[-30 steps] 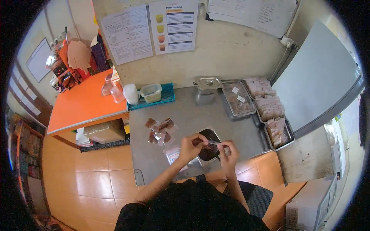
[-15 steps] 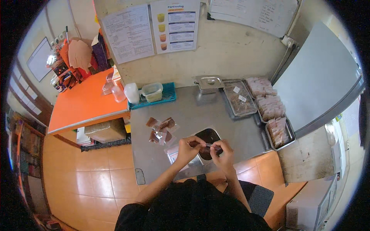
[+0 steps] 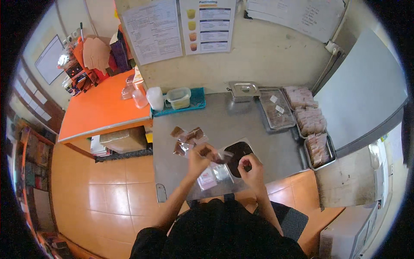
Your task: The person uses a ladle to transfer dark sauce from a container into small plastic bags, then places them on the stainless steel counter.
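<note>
My left hand (image 3: 199,162) pinches a small clear plastic sachet (image 3: 223,157) with dark brown contents, slightly blurred, beside a metal pan (image 3: 233,140). Dark brown matter (image 3: 236,151) lies inside that pan. My right hand (image 3: 253,172) is over the pan's right side, its fingers curled together. Whatever they may hold is hidden. Several filled sachets (image 3: 196,134) of brown stuff lie in a loose group beyond my left hand. Below that hand is a pack of clear bags (image 3: 207,179) with a pinkish-white label, near the table's front edge.
On the steel table (image 3: 172,172) stand a teal tray (image 3: 198,98) with plastic tubs, a lidded steel container (image 3: 244,90) and a covered tray (image 3: 276,116). Trays of packed sachets (image 3: 311,121) line the right edge. An orange table (image 3: 99,110) adjoins at the left.
My hands have moved apart. The left has gone left with the sachet, while the right stays over the pan's right side. The whole view has shifted a little.
</note>
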A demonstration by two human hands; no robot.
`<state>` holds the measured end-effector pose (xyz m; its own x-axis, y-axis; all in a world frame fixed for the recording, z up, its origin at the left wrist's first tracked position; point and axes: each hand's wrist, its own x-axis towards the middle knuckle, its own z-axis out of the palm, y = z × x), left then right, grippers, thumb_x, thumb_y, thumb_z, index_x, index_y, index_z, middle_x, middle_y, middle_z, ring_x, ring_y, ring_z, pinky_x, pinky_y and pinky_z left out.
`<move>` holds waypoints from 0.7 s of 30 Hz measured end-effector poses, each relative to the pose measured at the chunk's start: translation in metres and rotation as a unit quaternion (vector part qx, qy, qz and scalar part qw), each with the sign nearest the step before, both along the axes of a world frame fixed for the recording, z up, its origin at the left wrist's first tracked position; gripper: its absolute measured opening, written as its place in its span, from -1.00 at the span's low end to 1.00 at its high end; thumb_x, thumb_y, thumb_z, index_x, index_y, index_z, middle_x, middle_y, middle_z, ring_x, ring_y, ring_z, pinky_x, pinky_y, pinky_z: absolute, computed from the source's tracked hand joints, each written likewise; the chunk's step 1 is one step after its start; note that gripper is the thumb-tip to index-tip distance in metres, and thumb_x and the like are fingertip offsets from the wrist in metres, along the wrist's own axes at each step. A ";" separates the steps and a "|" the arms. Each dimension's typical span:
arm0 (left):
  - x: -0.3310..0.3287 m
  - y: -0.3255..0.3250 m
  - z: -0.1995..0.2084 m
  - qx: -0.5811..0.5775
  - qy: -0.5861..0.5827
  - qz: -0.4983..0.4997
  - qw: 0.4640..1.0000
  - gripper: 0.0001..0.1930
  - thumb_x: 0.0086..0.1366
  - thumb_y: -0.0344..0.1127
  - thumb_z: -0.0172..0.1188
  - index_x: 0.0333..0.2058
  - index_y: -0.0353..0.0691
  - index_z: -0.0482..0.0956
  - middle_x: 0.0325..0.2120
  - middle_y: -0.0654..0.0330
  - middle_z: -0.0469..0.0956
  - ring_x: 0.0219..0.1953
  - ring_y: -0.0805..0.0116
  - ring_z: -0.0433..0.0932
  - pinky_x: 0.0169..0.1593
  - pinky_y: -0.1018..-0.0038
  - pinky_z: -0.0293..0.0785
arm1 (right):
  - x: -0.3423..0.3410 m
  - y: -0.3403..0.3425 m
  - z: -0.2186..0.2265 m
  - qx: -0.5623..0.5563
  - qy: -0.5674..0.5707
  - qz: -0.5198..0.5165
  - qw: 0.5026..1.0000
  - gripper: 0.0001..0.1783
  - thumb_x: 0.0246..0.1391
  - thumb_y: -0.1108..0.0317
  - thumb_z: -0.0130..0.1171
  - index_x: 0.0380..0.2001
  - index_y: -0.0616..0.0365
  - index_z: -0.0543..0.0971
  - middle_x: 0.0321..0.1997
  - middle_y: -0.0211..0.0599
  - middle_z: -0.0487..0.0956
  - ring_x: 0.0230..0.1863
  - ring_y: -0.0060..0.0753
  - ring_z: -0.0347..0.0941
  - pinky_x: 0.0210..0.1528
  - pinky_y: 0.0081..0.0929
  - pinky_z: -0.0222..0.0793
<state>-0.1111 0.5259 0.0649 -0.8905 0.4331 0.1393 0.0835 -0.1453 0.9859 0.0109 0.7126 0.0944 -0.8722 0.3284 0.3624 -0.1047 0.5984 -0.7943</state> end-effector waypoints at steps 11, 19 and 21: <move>0.026 -0.034 -0.041 -0.093 0.069 0.189 0.975 -0.82 0.13 -0.50 0.25 -0.25 -0.31 0.53 -0.31 0.22 0.51 -0.42 0.47 0.51 -0.37 0.58 0.41 | -0.017 -0.089 -0.130 0.207 -0.342 0.071 0.914 -0.63 0.08 0.41 0.04 -0.03 0.31 0.42 0.02 0.20 0.43 -0.15 0.17 0.55 -0.14 -0.06 0.52; 0.048 -0.053 -0.137 -0.110 -0.210 0.121 0.964 -0.76 0.27 -0.35 0.22 -0.14 -0.36 0.58 -0.36 0.17 0.61 -0.38 0.49 0.55 -0.34 0.55 0.44 | -0.020 -0.087 -0.170 0.270 -0.136 0.043 0.952 -0.62 0.02 0.41 0.12 -0.06 0.33 0.43 -0.03 0.12 0.44 -0.14 0.13 0.49 -0.15 -0.11 0.47; 0.046 -0.053 -0.149 -0.041 -0.249 0.121 0.960 -0.74 0.29 -0.32 0.21 -0.14 -0.38 0.58 -0.35 0.16 0.62 -0.39 0.47 0.56 -0.33 0.54 0.46 | -0.019 -0.096 -0.139 0.296 -0.082 0.063 0.950 -0.64 0.02 0.40 0.14 -0.08 0.28 0.46 -0.05 0.04 0.45 -0.10 0.07 0.45 -0.07 -0.11 0.41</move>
